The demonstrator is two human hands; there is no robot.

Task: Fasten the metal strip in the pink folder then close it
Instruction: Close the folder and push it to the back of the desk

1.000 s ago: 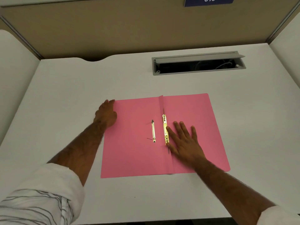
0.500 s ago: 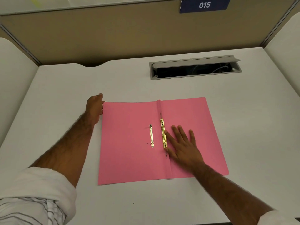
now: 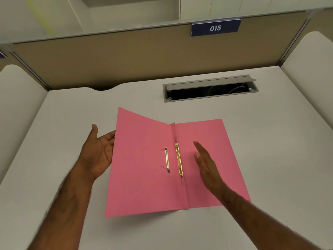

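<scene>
Lying on white desk: pink folder

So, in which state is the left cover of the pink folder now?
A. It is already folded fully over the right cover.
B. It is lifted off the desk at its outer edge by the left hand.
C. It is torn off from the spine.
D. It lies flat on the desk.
B: the left hand holds the outer edge of the pink folder, whose left cover is tilted up while the right cover lies flat on the desk.

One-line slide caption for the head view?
Left hand lifts the pink folder cover; right hand hovers beside the metal strip.
</scene>
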